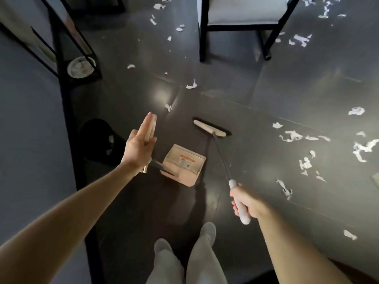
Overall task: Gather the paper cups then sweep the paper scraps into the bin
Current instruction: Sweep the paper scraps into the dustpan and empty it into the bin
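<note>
Paper scraps (291, 136) litter the floor (307, 78); sweeping remains. Right hand (248, 203) clenches the broom (212, 129); left hand (137, 144), grip released, steadies the dustpan (184, 163).

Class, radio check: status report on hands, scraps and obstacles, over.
Right hand grips broom. Left hand flat against dustpan handle. Paper scraps scattered across floor. Chair legs among far scraps.

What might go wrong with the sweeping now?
1. The left hand only lays straight fingers along the dustpan handle, so the dustpan may tip or slide when the broom in the right hand pushes paper in.
2. The paper scraps are spread wide, some by the chair, so a few may get missed.
</note>
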Motion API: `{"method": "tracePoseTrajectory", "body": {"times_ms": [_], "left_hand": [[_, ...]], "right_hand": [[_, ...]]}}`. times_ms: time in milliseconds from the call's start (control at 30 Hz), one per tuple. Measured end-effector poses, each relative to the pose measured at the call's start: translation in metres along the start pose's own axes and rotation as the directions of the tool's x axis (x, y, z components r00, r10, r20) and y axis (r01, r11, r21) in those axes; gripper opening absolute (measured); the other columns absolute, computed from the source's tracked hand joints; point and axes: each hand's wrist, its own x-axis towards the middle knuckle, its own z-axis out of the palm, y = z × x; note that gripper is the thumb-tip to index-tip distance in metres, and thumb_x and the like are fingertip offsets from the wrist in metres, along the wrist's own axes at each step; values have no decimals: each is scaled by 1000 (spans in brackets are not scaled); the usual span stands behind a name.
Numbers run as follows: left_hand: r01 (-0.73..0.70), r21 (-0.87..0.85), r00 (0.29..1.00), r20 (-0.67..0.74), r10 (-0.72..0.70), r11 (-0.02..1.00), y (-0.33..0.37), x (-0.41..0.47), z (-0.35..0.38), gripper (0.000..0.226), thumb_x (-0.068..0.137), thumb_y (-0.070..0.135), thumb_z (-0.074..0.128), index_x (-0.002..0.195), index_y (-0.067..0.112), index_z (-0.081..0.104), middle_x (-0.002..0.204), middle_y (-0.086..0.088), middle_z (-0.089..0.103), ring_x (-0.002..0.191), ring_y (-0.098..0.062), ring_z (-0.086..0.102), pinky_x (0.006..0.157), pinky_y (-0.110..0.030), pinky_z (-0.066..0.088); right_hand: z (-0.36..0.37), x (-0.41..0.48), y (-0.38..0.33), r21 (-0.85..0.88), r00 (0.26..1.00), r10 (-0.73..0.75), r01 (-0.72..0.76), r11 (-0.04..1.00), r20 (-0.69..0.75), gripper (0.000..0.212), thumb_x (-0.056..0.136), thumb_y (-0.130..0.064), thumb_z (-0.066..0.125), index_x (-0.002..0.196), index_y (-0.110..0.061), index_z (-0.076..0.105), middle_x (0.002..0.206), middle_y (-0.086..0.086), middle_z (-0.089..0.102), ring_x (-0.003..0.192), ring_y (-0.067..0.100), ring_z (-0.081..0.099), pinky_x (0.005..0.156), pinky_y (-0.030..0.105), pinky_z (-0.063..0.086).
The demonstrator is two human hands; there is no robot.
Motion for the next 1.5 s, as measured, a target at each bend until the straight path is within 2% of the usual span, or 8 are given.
{"method": "tracePoseTrajectory", "body": {"times_ms": [200, 367, 467, 600, 867, 1067, 1267, 1500], "left_hand": [[33, -130, 994, 111, -19, 991, 16, 11, 11, 72, 100, 9, 41, 143, 60, 12, 144, -2, 47, 64, -3, 59, 56, -15, 51], [18, -87, 993, 120, -7, 996, 59, 16, 21, 71, 99, 6, 42, 145, 55, 17, 148, -7, 40, 70, -15, 62, 50, -21, 52], [-68, -57, 988, 133, 75, 996, 94, 15, 33, 68, 99, 9, 44, 144, 53, 22, 148, -4, 41, 89, -26, 65, 54, -20, 52], [-143, -13, 964, 227, 142, 990, 157, 22, 51, 65, 98, 11, 43, 144, 53, 26, 128, -13, 57, 88, -35, 64, 66, -23, 52], [-352, -75, 900, 245, 360, 933, 302, 64, 111, 65, 97, 13, 44, 137, 63, 29, 107, -10, 60, 48, -14, 53, 43, -23, 48], [-501, -176, 800, 281, 531, 848, 413, 115, 188, 67, 96, 12, 44, 139, 60, 27, 108, 0, 60, 62, -7, 54, 67, -23, 49], [-511, -282, 759, 294, 581, 812, 537, 196, 270, 67, 95, 11, 43, 142, 56, 28, 118, 12, 56, 68, -4, 58, 52, -2, 39], [-462, -347, 743, 352, 570, 816, 700, 292, 368, 68, 94, 9, 46, 144, 51, 29, 113, 4, 58, 54, -14, 52, 46, -23, 50]], "right_hand": [[-1, 21, 11, 15, 993, -86, 87, 996, -78, 45, 85, 3, 36, 110, -29, 56, 64, -4, 39, 45, 13, 28, 42, 18, 20], [-40, 13, -18, 78, 982, -150, 159, 984, -110, 37, 83, 1, 39, 115, -12, 50, 59, 2, 35, 47, 15, 26, 43, 21, 19], [-69, -6, -31, 181, 978, -168, 189, 965, -122, 32, 84, 0, 41, 107, -17, 57, 60, 1, 38, 48, 14, 28, 41, 18, 21], [-127, -36, -54, 370, 983, -132, 169, 914, -124, 25, 92, -6, 48, 91, -30, 56, 65, 0, 42, 47, 9, 35, 34, 10, 25], [-246, -53, -57, 501, 951, -194, 294, 814, -243, 25, 91, 2, 46, 89, -20, 56, 60, 4, 38, 24, 4, 33, 32, 11, 26], [-352, -35, -102, 542, 879, -258, 455, 706, -401, 19, 87, 1, 50, 83, -16, 58, 47, 3, 43, 33, 12, 33, 33, 15, 28], [-482, -14, -205, 571, 823, -318, 559, 602, -471, 25, 86, 6, 54, 91, -18, 55, 55, 4, 41, 33, 8, 34, 33, 14, 28], [-627, 35, -301, 554, 753, -340, 649, 521, -563, 23, 90, -7, 61, 106, -22, 52, 56, 2, 42, 32, 7, 35, 33, 15, 31]]}}
